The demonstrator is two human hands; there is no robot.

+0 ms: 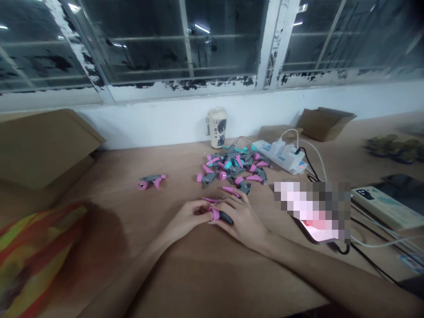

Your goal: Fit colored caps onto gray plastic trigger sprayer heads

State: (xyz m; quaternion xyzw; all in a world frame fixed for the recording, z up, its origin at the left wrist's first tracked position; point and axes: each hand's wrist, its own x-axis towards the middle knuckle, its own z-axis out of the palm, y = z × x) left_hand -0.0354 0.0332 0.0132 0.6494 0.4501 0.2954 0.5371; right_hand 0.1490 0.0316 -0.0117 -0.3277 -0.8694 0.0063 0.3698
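Note:
Both hands meet over the table around one grey and pink trigger spray head (226, 217). My right hand (243, 221) wraps its dark grey body from above. At the pink collar, my left hand (190, 216) pinches with thumb and fingers; its fingertips are partly hidden. Just beyond my fingers lies a pile of similar spray heads (236, 163), grey with pink or teal parts. A single spray head (151, 181) lies apart to the left.
Behind the pile stand a paper cup (218, 128) and a white power strip (280, 155) with plugs and cables. A lit phone (318, 229) and another phone (386, 206) lie right. Cardboard boxes (46, 141) (326, 123) and a red-yellow bag (36, 251) flank the table.

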